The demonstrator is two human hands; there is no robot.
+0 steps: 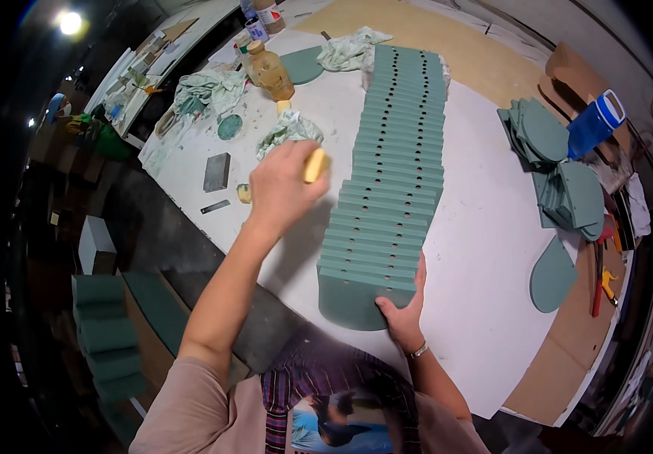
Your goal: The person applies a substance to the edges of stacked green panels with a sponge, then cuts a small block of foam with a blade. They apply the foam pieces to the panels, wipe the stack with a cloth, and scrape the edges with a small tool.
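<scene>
My left hand (287,180) is closed around a small yellow sponge (315,165), held above the table to the left of a long row of green panels (387,204). Each panel in the row overlaps its neighbour, and two lines of dark holes run along it. At the near end my right hand (406,309) grips the frontmost green panel (353,301), thumb on its face and fingers along its right side. A crumpled pale cloth (289,130) lies just beyond my left hand. Close by sit a grey block (217,172) and a small yellowish piece (245,194).
Back left stand a jar of amber liquid (270,72) and more cloths (209,94). On the right are stacked rounded green panels (569,198), a single one (553,276), a blue jug (595,125) and a yellow-tipped tool (608,284). Green pieces (107,333) stand below the table's left edge.
</scene>
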